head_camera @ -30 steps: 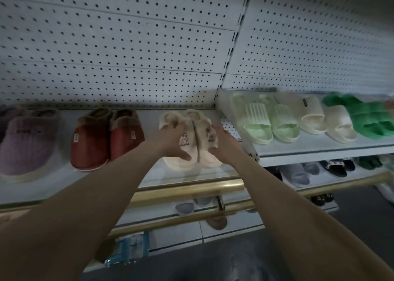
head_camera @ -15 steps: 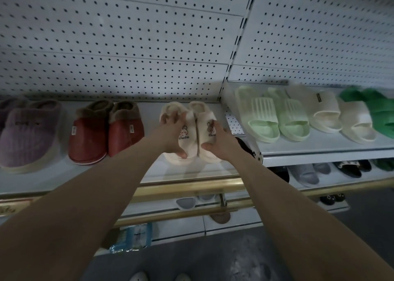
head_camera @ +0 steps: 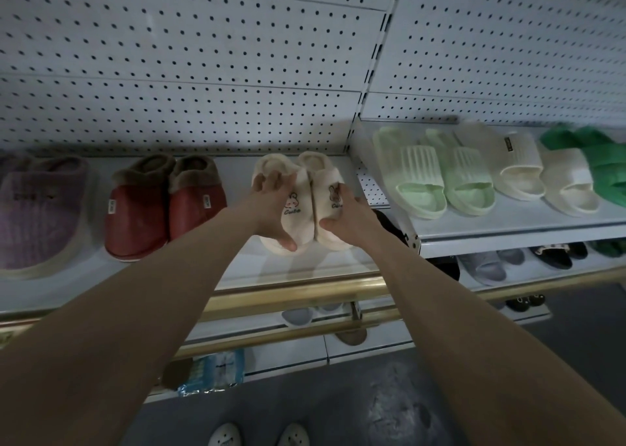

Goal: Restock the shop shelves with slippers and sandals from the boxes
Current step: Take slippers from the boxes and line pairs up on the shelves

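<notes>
Your fingers [head_camera: 271, 182] on the left hand [head_camera: 269, 208] were curled over the collar of the left slipper, thumb hooked under its toe. The right hand [head_camera: 350, 224] cupped the outer side of the other, thumb on its toe. Both hands clamped the cream slippers [head_camera: 301, 208] together as a pair. The pair sat at the right end of the shelf [head_camera: 237, 171], toes toward the front edge and heels toward the pegboard [head_camera: 203, 73], just right of the red slippers [head_camera: 162, 208]. Whether the soles lay flat on the board could not be told.

You were placing this pair, by my judgement nearly done. Next you would need to square the toes with the front edge, keep a gap from the red pair, let go with both hands, and go back to the boxes, which were out of view.

Under a small rabbit drawing the left slipper read "Cute"; the right one carried the same motif, half hidden by your thumb. Side tags on the red slippers and on the cream slides [head_camera: 521, 161] on the neighbouring shelf were too small to read.
</notes>
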Demonstrator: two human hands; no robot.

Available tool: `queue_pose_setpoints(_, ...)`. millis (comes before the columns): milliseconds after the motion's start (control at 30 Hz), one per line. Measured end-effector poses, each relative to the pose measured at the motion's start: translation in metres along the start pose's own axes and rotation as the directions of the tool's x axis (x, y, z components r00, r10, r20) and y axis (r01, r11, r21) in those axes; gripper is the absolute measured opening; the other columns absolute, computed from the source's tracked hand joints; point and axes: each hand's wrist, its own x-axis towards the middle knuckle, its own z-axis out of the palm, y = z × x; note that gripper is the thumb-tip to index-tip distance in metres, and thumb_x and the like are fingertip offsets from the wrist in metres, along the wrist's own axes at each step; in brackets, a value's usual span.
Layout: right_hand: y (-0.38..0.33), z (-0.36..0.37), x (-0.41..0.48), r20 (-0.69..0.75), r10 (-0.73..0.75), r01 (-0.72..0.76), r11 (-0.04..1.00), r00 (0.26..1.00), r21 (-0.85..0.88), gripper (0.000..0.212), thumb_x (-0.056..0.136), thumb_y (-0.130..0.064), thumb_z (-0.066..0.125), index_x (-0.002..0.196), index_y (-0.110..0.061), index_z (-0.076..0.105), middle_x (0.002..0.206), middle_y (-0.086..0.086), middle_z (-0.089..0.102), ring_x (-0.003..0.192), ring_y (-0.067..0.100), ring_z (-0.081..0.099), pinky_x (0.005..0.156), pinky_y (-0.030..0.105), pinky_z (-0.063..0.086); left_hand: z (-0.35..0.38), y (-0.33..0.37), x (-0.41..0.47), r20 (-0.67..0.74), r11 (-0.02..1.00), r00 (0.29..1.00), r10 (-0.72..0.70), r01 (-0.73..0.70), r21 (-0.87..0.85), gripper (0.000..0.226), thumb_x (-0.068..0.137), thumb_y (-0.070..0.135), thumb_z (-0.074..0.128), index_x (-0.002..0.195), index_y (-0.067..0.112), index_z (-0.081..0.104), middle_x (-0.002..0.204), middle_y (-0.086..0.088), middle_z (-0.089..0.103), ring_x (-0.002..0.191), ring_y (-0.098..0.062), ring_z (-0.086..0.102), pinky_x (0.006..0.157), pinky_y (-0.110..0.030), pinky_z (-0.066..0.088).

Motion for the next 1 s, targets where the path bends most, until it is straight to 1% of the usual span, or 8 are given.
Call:
queue_pose_setpoints(67,-0.002,0.000,0.000,-0.008,0.005,-0.005,1.000,1.000,-0.006,0.088,0.086,-0.037,0.064,0.155,-0.028,0.010,0.143,0.018,0.036,0.126,0.041,0.046,0.104,0.049,0.042,0.002,0.001,-0.004,0.013,1.000,1.000,0.008,-0.007,-0.004,0.142,0.040,0.061,0.087,0.145,0.033,-0.003,0.151,-0.002,0.004,0.141,-0.039,0.001,0.111,-0.058,0.029)
queue_pose_setpoints(167,-0.003,0.001,-0.001,-0.025,0.002,-0.002,1.000,1.000,-0.008,0.084,0.086,-0.032,0.063,0.154,-0.028,0.012,0.138,0.018,0.040,0.120,0.040,0.049,0.099,0.043,0.044,0.003,0.003,-0.007,0.005,1.000,1.000,-0.011,0.012,-0.025,0.138,0.045,0.053,0.090,0.146,0.031,-0.002,0.151,0.000,0.003,0.139,-0.039,0.000,0.105,-0.056,0.037)
queue_pose_setpoints(300,-0.002,0.002,-0.002,-0.025,-0.006,0.005,1.000,1.000,-0.028,0.078,0.086,-0.026,0.059,0.150,-0.028,0.015,0.131,0.017,0.045,0.111,0.039,0.053,0.087,0.037,0.045,0.003,0.003,-0.006,-0.004,1.000,1.000,-0.014,0.014,0.004,0.139,0.045,0.055,0.089,0.146,0.030,-0.003,0.151,-0.002,0.005,0.139,-0.043,0.000,0.107,-0.056,0.033)
queue_pose_setpoints(400,-0.003,0.003,-0.003,-0.034,0.003,-0.004,1.000,0.999,-0.031,0.077,0.086,-0.026,0.059,0.150,-0.028,0.015,0.131,0.016,0.045,0.111,0.039,0.053,0.090,0.040,0.047,0.005,0.003,-0.005,-0.034,1.000,0.999,-0.015,0.015,0.014,0.139,0.045,0.056,0.088,0.147,0.027,-0.001,0.149,-0.004,0.008,0.137,-0.042,0.003,0.109,-0.055,0.030)
queue_pose_setpoints(567,-0.001,0.004,-0.005,-0.050,0.006,-0.007,1.000,0.999,-0.008,0.076,0.088,-0.029,0.060,0.151,-0.028,0.018,0.133,0.017,0.045,0.116,0.038,0.051,0.091,0.038,0.043,0.006,-0.003,-0.004,-0.085,0.999,0.996,0.015,-0.018,-0.035,0.135,0.041,0.058,0.087,0.144,0.026,0.006,0.144,-0.004,0.014,0.132,-0.040,0.014,0.110,-0.052,0.029)
queue_pose_setpoints(700,-0.001,0.006,-0.009,-0.060,0.021,-0.022,1.000,0.998,-0.015,0.077,0.090,-0.031,0.059,0.153,-0.026,0.015,0.134,0.019,0.045,0.120,0.039,0.048,0.097,0.041,0.042,0.004,-0.005,-0.006,-0.046,0.998,0.999,0.024,-0.027,-0.057,0.138,0.042,0.062,0.085,0.149,0.026,0.005,0.151,-0.006,0.011,0.139,-0.039,0.009,0.113,-0.054,0.025)
queue_pose_setpoints(900,-0.003,0.009,-0.014,-0.070,0.042,-0.043,0.999,0.997,-0.006,0.075,0.090,-0.032,0.056,0.153,-0.024,0.016,0.131,0.018,0.047,0.116,0.037,0.050,0.095,0.042,0.045,-0.001,-0.002,-0.011,-0.039,0.998,0.999,0.013,-0.016,-0.066,0.132,0.054,0.053,0.087,0.153,0.026,0.004,0.158,-0.005,0.002,0.144,-0.041,0.004,0.115,-0.052,0.019)
queue_pose_setpoints(1000,-0.001,0.008,-0.019,-0.078,0.023,-0.025,1.000,0.997,-0.015,0.073,0.091,-0.033,0.055,0.152,-0.019,0.019,0.129,0.018,0.049,0.117,0.037,0.050,0.094,0.039,0.043,-0.002,0.000,-0.010,-0.037,0.998,0.999,0.032,-0.034,-0.058,0.124,0.059,0.053,0.085,0.151,0.025,0.007,0.157,-0.005,0.002,0.143,-0.041,0.001,0.115,-0.052,0.018)
